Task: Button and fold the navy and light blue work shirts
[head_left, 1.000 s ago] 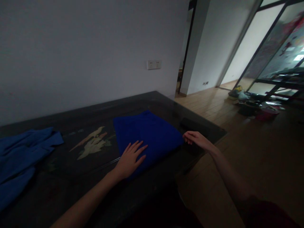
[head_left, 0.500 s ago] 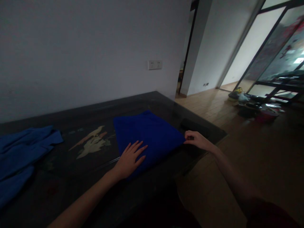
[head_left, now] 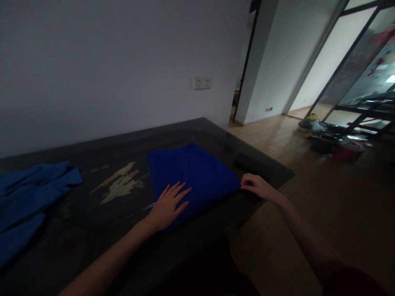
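Since the earliest frame, the bare right hand (head_left: pixel 256 186) has shifted slightly, its fingers going from loosely curled beside the corner to pinched on it; that corner of the flat, folded, vivid blue cloth (head_left: pixel 194 170) now reaches a little farther right. The bare left hand (head_left: pixel 168 207) has kept its place on the cloth.

The right hand is narrowed, thumb and forefinger meeting at the cloth's right corner, the other fingers curled in. The left hand lies palm down with fingers spread wide, pressing on the cloth's near left part and gripping nothing. The left forearm slants in from the lower left; the right one comes up from the lower right, out of a dark red sleeve (head_left: pixel 352 281), and points inward.

The cloth lies on the right half of a dark, glossy table (head_left: pixel 212 131), its near edge close to the table's near side. Just beyond the right hand rests a black oblong object (head_left: pixel 253 163), too dark to identify. Left of the cloth, a pale bird-and-leaf design (head_left: pixel 123 187) shows on the tabletop, and farther left lies a crumpled, duller blue fabric piece (head_left: pixel 29 191).
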A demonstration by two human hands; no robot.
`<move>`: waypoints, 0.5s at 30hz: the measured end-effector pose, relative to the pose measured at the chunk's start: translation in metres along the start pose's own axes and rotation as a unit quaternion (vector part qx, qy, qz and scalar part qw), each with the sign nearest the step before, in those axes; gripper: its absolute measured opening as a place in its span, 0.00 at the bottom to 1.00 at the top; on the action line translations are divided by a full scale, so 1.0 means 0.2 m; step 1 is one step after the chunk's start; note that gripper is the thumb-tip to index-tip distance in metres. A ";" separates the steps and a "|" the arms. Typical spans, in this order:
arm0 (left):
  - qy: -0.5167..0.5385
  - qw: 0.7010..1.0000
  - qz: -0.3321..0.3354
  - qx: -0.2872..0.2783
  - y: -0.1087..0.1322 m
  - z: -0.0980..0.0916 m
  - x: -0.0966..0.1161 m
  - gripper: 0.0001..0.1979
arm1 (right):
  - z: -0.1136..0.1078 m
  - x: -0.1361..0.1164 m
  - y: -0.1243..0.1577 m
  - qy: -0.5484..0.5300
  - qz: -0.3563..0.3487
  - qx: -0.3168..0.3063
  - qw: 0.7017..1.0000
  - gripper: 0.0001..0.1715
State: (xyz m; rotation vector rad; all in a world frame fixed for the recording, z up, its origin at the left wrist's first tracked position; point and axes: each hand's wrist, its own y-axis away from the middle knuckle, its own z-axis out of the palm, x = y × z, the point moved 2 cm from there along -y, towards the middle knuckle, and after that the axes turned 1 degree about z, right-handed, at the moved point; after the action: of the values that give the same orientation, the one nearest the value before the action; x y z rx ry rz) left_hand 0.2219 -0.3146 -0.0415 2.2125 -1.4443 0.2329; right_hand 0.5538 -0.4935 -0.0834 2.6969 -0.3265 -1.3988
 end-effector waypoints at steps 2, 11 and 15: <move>-0.001 1.000 0.000 0.001 0.00 0.00 0.00 0.26 | -0.01 -0.01 0.00 -0.001 0.004 0.002 1.000 0.14; -0.012 1.000 -0.002 0.005 -0.01 0.01 0.00 0.26 | -0.06 -0.10 -0.03 -0.041 0.066 0.123 0.989 0.18; -0.012 1.000 0.002 0.009 0.00 0.01 0.00 0.26 | 0.03 -0.34 -0.15 0.038 -0.016 0.210 0.977 0.21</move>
State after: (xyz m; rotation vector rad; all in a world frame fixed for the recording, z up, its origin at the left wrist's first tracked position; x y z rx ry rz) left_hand 0.2224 -0.3158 -0.0423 2.2349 -1.4639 0.2237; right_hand 0.5148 -0.4489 -0.0375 3.0899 -0.6402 -1.3587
